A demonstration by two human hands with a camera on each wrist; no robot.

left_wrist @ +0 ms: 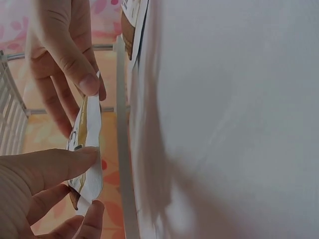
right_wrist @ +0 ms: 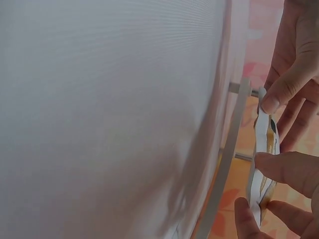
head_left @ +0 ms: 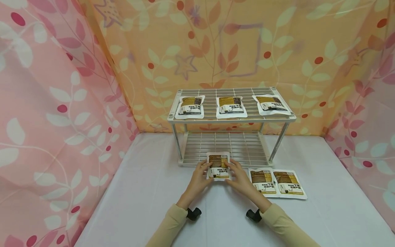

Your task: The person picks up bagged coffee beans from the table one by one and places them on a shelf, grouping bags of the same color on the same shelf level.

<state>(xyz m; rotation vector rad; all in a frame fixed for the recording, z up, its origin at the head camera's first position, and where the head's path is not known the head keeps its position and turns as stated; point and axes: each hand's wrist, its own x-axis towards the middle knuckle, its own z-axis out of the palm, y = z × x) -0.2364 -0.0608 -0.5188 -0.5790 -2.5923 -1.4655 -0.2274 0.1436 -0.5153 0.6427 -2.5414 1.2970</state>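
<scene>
Left hand (head_left: 197, 179) and right hand (head_left: 242, 179) are both on the same packet (head_left: 218, 166), one at each side edge. Neither is spread wide: thumb on one side, fingers curling round to the other, so it's a narrow pinch from both sides. Wrist views back that up, and they show a gap between the packet and the tablecloth (head_left: 148, 199), so it's being held up off the table. Printed side is turned toward the person, and it's right in front of the front edge of the lower shelf (head_left: 243, 149). Can't really tell if it brushes the rail.

As for progress, I'd call it about halfway. Three packets are already lying on the top shelf (head_left: 200, 120), spaced out in a row: left one (head_left: 191, 107), middle one (head_left: 231, 107), and right one (head_left: 271, 104), which sits a bit skewed. I can't spot any packet resting on the lower shelf. So if the job is getting these onto the rack, my guess is that leaves the one in hand plus two more on the table by the right forearm, the nearer one (head_left: 262, 181) and the farther one (head_left: 289, 183), lying side by side.
</scene>
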